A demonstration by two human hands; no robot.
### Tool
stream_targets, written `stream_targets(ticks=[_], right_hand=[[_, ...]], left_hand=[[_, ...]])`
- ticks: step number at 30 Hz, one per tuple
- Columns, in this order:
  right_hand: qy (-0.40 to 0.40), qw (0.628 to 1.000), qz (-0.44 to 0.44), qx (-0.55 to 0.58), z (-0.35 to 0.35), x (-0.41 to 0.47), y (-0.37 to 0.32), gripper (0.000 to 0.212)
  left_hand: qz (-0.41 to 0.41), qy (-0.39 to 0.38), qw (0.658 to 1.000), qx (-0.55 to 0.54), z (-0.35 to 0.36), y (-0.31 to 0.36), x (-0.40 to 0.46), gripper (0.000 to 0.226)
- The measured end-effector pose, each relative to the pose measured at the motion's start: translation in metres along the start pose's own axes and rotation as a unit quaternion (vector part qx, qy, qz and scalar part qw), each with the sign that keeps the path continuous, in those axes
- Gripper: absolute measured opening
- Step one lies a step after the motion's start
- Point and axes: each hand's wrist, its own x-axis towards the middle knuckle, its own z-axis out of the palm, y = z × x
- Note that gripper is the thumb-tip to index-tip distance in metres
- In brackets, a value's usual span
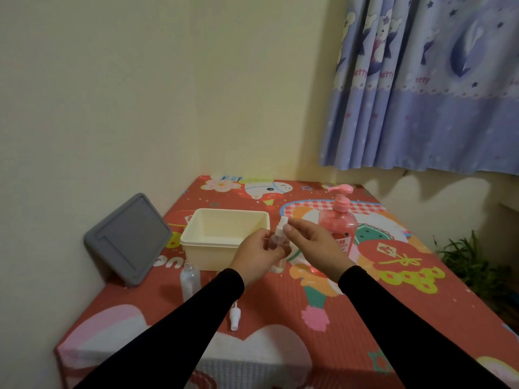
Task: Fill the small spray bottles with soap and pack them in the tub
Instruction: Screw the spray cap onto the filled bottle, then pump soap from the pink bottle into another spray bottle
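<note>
Your left hand (254, 255) grips the small spray bottle (276, 241) of pink soap in front of the cream tub (224, 240), while your right hand (314, 242) pinches its white spray cap (283, 222). Threaded crooked, that cap could leak soap onto the desk (365, 318) beside the soap dispenser (341, 228).

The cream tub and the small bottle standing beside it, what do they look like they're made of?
The cream tub looks like opaque moulded plastic with a smooth, slightly glossy finish: thin even walls and a rolled rim. The small bottle appears to be clear, colourless plastic, since the red table cover shows through it; glass can't be ruled out.
</note>
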Motion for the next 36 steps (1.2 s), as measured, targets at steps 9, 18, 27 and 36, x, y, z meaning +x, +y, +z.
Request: stream_targets(ticks=[9,18,27,36], right_hand=[[-0.011,0.961,0.018,-0.274,-0.005,-0.025,0.049,0.055],[-0.040,0.941,0.018,-0.336,0.003,-0.041,0.079,0.066],[-0.075,0.928,0.029,-0.364,0.010,-0.050,0.100,0.067],[-0.059,0.933,0.021,-0.355,0.009,-0.047,0.092,0.069]], left_hand=[[-0.049,0.058,0.995,0.059,0.009,-0.032,-0.013,0.022],[-0.110,0.063,0.977,0.171,0.025,-0.062,-0.019,0.010],[-0.089,0.026,0.971,0.221,0.025,-0.057,-0.026,0.026],[0.062,0.184,0.945,0.265,-0.028,-0.027,-0.022,0.047]])
